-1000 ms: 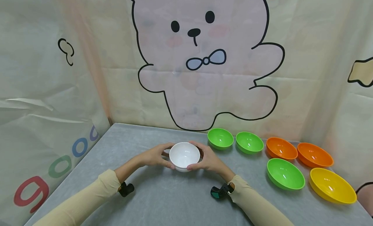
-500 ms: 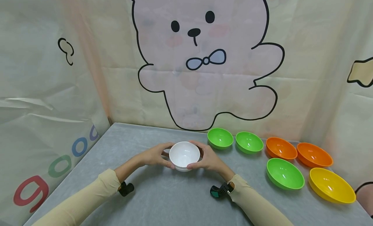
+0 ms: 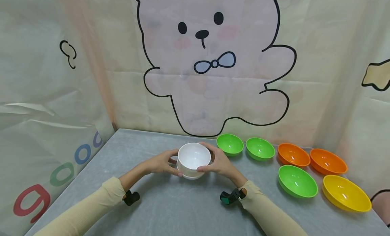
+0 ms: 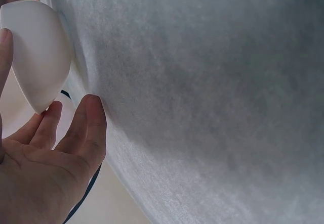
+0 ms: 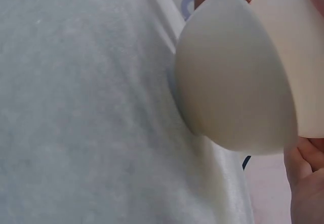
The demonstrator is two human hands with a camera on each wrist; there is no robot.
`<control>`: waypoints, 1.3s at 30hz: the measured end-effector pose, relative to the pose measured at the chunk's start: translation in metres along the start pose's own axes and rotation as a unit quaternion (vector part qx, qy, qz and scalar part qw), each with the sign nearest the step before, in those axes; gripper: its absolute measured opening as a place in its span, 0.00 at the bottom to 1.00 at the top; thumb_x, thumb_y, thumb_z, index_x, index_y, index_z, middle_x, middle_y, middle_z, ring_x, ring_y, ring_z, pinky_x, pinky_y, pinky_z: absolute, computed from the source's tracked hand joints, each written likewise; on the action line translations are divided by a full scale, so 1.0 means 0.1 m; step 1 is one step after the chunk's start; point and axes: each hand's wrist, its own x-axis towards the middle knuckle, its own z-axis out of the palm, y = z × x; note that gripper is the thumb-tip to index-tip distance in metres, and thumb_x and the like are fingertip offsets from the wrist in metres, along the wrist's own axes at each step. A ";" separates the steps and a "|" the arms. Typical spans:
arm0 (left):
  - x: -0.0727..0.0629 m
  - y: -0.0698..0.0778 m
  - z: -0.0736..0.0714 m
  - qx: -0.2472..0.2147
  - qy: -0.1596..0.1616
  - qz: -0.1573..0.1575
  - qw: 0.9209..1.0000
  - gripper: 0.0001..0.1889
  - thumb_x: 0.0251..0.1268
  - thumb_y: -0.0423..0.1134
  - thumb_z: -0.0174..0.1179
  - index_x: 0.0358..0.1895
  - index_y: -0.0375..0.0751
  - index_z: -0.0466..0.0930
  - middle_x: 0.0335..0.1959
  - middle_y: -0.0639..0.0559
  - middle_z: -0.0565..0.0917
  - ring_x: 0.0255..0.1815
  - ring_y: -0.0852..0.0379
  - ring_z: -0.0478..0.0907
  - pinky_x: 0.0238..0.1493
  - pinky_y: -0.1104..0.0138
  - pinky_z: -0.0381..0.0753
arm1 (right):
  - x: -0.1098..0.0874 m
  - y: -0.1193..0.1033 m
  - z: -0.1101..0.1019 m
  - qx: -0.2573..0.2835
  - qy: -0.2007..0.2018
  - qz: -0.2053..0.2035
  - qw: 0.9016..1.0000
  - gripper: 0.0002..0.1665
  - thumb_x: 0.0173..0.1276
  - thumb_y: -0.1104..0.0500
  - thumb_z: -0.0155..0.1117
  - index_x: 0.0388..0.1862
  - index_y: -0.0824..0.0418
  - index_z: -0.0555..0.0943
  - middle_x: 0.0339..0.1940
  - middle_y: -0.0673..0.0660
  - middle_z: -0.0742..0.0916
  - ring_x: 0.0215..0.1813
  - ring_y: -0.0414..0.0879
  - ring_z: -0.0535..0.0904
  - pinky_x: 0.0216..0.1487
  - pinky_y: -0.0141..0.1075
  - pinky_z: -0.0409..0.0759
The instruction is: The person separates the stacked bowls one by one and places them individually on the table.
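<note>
Two white bowls are at the middle of the table in the head view. My right hand [image 3: 217, 163] grips the upper white bowl [image 3: 194, 155], raised partly above the other. Under it, the lower white bowl [image 3: 192, 177] stands on the table, mostly hidden by the upper one. My left hand [image 3: 161, 162] holds the lower bowl's left side, thumb in front and fingers behind. In the right wrist view the lower bowl [image 5: 230, 77] shows its outer wall, and the upper bowl [image 5: 288, 47] is apart from its far side.
Along the table's right side stand two small green bowls [image 3: 230, 144], two orange bowls [image 3: 293, 155], a larger green bowl [image 3: 298, 182] and a yellow bowl [image 3: 346, 193]. A grey cloth [image 3: 170, 209] covers the table. A printed curtain [image 3: 320, 60] hangs behind it.
The two white bowls sat nested together before. My right hand has lifted the upper one up and slightly right, while my left hand keeps the lower bowl in place.
</note>
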 end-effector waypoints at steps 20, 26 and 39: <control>-0.01 -0.03 -0.01 0.012 -0.007 -0.004 1.000 0.46 0.59 0.35 0.76 0.77 0.32 0.59 0.74 0.38 0.65 0.62 0.33 0.75 0.55 0.55 0.82 | -0.12 -0.17 -0.23 0.019 0.049 0.004 0.999 0.55 0.50 0.65 0.85 0.74 0.71 0.67 0.68 0.66 0.75 0.64 0.57 0.75 0.62 0.40 0.77; -0.01 -0.01 0.00 0.016 -0.006 -0.001 1.000 0.45 0.58 0.35 0.76 0.76 0.31 0.61 0.73 0.38 0.66 0.61 0.33 0.75 0.55 0.54 0.81 | -0.21 -0.19 -0.33 0.008 0.062 0.023 0.998 0.55 0.51 0.63 0.85 0.75 0.69 0.66 0.69 0.65 0.74 0.64 0.56 0.74 0.61 0.39 0.77; -0.03 0.00 0.00 0.012 -0.004 -0.015 1.000 0.45 0.59 0.36 0.76 0.76 0.32 0.61 0.73 0.39 0.66 0.62 0.33 0.75 0.52 0.55 0.83 | -0.40 -0.21 -0.46 -0.004 0.086 0.044 0.995 0.54 0.50 0.69 0.83 0.75 0.71 0.65 0.69 0.67 0.74 0.64 0.55 0.74 0.60 0.36 0.78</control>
